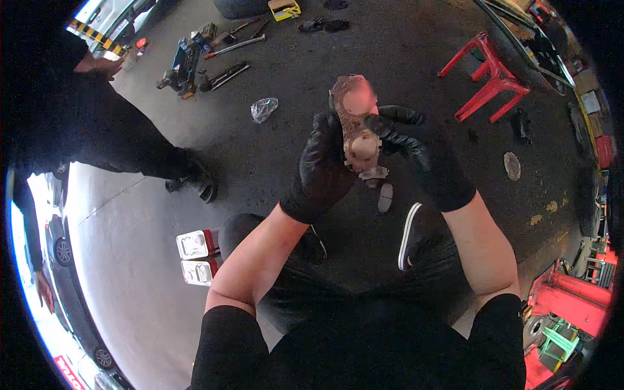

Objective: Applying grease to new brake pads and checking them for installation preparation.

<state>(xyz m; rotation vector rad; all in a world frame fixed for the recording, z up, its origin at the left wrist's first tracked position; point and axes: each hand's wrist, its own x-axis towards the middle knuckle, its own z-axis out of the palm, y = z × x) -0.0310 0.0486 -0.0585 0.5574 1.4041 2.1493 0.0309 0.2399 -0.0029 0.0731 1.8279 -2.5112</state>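
Note:
Both my hands, in black gloves, hold a rusty metal part (354,133) shaped like a brake caliper, with two large round faces, upright in front of me. My left hand (322,166) is wrapped along its left side. My right hand (416,149) grips its right side with the thumb across the middle, between the round faces, and some fingers behind or beside it. On the floor just below the part lies a grey brake pad (385,197).
A person in dark trousers (123,123) stands at left. Tools (188,62), a yellow box (284,9) and crumpled plastic (264,109) lie ahead. A red stool (484,71) stands at right, red equipment (572,302) lower right. Two silver-and-red packages (194,246) lie by my left leg.

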